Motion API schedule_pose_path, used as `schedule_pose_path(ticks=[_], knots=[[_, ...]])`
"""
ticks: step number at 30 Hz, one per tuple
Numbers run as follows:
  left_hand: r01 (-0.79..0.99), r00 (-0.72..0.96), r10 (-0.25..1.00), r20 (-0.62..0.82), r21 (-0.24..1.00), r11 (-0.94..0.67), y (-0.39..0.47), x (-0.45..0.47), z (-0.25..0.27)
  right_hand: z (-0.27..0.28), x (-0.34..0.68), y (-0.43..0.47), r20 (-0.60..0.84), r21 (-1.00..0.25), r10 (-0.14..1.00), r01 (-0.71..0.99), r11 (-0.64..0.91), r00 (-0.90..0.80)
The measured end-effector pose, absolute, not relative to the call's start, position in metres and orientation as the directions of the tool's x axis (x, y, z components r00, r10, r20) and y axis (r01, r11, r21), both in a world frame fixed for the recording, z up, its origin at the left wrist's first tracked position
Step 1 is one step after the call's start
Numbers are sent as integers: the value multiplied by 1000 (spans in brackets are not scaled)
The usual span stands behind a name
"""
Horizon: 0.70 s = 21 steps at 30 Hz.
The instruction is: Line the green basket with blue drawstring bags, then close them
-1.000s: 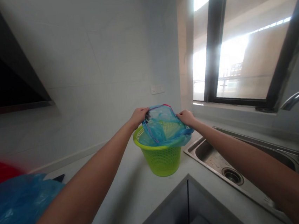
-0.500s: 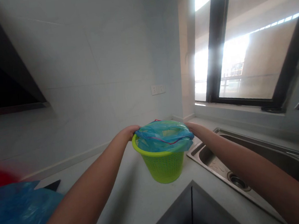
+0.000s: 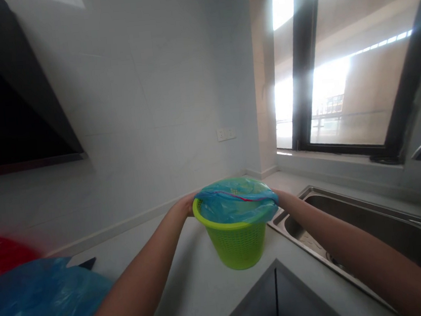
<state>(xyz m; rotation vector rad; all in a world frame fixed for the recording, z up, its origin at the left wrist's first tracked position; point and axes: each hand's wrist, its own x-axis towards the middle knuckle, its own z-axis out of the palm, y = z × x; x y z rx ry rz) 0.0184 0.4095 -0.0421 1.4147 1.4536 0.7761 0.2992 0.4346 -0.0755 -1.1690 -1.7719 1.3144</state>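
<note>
Head view: bag-lined basket (image 3: pixel 240 247) partly hides left hand (image 3: pixel 188 205) and right hand (image 3: pixel 281 197); I cannot tell their grip.

The person's bare left forearm (image 3: pixel 143 269) slants forward, up and to the right, ending in the left grip (image 3: pixel 190 205), a bare hand whose fingertips are hidden. The bare right forearm (image 3: pixel 345 239) slants forward, up and to the left; the right grip (image 3: pixel 278 197), another bare hand, is mostly hidden. The 2 hands are level and apart, their finger poses unclear.
</note>
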Motion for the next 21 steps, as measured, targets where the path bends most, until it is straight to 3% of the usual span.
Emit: schedule_pose_path(ticks=[2,5,7,9,11,13,16,21], knots=[[370,46,983,-175,917,146,400,15,-50,-79,304,426,-17,-965,929,250,82,-369],[372,-98,991,-96,920,126,386,4,-57,-78,321,416,41,-954,989,289,81,-141],[385,-232,973,2,918,90,377,-7,-53,-71,335,408,137,-940,990,317,125,16],[447,-318,935,155,894,4,366,-16,-41,-59,346,394,288,-901,955,358,246,69],[591,-231,904,360,790,-163,351,-20,-25,-45,352,373,454,-789,888,429,440,-75],[699,24,893,450,630,-337,334,-18,-10,-34,352,350,511,-655,800,459,600,-316],[776,250,902,351,484,-404,313,-7,-2,-27,348,324,468,-530,726,497,686,-504],[883,248,909,334,307,-354,309,13,-12,-24,344,314,439,-453,753,604,656,-489]])
